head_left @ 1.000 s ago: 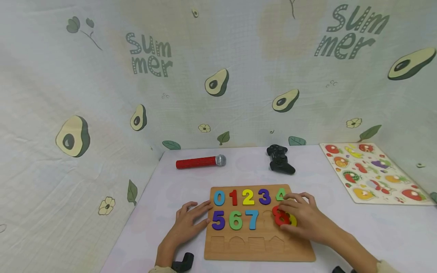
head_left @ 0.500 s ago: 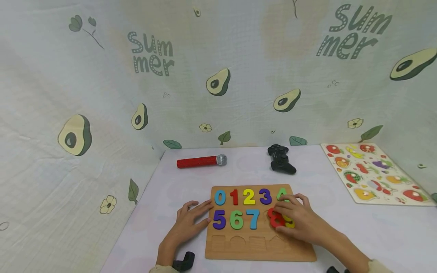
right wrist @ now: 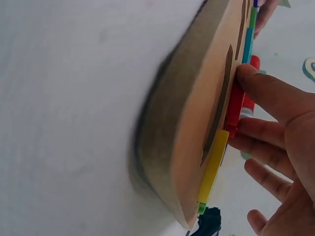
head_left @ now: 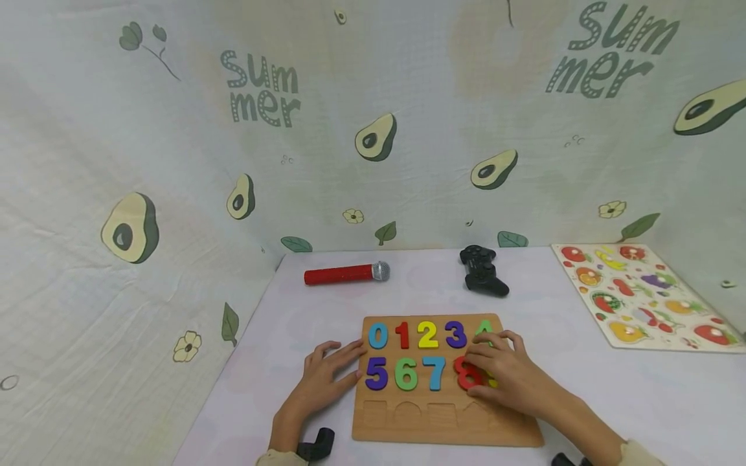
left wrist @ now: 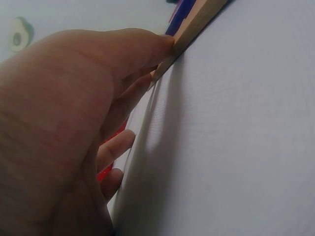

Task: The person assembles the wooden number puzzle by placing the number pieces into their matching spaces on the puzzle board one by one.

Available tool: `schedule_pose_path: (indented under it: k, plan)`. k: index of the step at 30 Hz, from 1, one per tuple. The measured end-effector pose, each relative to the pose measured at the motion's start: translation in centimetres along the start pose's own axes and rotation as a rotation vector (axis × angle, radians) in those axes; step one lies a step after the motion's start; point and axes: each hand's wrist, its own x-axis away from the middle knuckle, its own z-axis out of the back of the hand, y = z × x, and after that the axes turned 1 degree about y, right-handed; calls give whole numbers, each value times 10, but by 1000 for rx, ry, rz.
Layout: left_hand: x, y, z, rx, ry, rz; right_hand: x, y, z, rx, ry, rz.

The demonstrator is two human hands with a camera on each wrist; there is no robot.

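Note:
A wooden number puzzle board [head_left: 408,432] lies on the white table, with the numbers 0 to 7 in two rows. My right hand [head_left: 515,378] reaches over its right side and holds a red number 8 [head_left: 465,373] between thumb and fingers, just right of the blue 7 [head_left: 434,372]. In the right wrist view the red 8 [right wrist: 235,105] stands beside the yellow 9 [right wrist: 214,164], which my fingers mostly hide from the head view. My left hand [head_left: 326,380] rests at the board's left edge, fingers loosely extended, thumb and fingertips touching it.
A red microphone [head_left: 344,274] with a silver head lies behind the board. A black game controller [head_left: 482,272] lies to its right. At the far right is a fruit-picture board [head_left: 632,291]. A printed cloth [head_left: 431,207] hangs behind the table.
My right hand has moved left with the red 8, from over the yellow 9 to beside the blue 7. My left hand stays at the board's edge.

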Motion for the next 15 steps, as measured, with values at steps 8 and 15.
schedule_pose_path:
  k: [8, 15]
  plan:
    - [-1, 0, 1, -5, -8, 4, -8, 0, -5, -85, -81, -129]
    - [0, -2, 0, 19, -2, 2, -6, -4, -4, -83, -79, -128]
